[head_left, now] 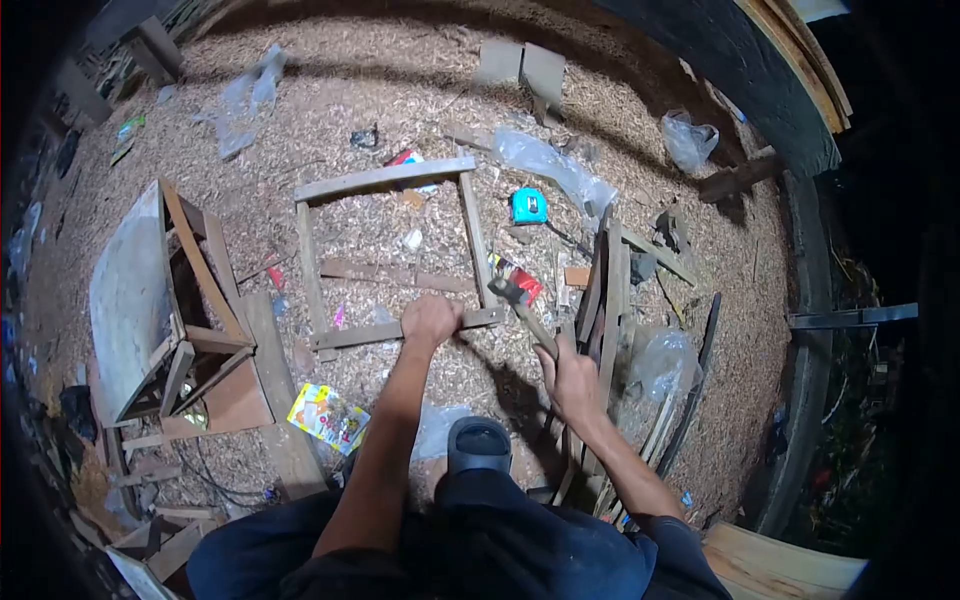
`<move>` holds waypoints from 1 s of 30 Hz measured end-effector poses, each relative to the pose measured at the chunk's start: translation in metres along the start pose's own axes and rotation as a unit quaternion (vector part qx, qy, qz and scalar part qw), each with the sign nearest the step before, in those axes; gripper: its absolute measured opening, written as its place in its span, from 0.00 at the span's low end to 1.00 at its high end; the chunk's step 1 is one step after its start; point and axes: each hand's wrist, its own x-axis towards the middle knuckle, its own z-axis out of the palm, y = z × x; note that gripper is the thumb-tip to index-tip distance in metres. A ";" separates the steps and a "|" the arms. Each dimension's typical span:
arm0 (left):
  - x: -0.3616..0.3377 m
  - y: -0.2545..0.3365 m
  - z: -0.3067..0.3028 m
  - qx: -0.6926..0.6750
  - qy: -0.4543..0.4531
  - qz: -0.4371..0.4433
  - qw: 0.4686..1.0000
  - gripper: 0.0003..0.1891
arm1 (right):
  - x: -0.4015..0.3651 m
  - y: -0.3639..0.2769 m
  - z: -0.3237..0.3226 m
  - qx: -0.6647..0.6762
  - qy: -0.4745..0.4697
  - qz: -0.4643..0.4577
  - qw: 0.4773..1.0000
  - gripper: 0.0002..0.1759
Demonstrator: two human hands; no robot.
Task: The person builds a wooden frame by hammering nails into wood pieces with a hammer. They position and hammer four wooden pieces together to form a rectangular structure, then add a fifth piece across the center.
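Observation:
A rectangular wooden frame (388, 180) of narrow battens lies on the shavings in front of me. My left hand (431, 318) is closed over its near rail, right of the middle; the fingertips are partly hidden. In my right hand (573, 386) is a hammer (538, 328), gripped by its wooden handle. The dark hammer head is up near the frame's near right corner, apart from my left hand. A teal tape measure (528, 206) lies beyond the frame's right side.
On the left stands a wooden piece with a pale curved panel (130, 290). Long wood strips (612, 290) are piled at my right. A yellow packet (328, 417), a plastic bag (690, 140) and other litter lie on the ground. My sandalled foot (480, 445) is close by.

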 end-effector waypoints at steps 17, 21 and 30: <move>-0.006 0.004 -0.006 0.002 -0.023 -0.009 1.000 0.26 | -0.008 0.016 0.015 -0.052 -0.041 0.019 0.998 0.15; -0.003 0.002 -0.002 -0.003 -0.017 0.000 1.000 0.27 | -0.019 0.026 0.049 0.026 -0.002 0.019 0.999 0.14; 0.000 0.000 0.003 0.016 -0.030 -0.002 0.999 0.26 | -0.018 0.021 0.037 0.040 0.034 -0.026 0.998 0.16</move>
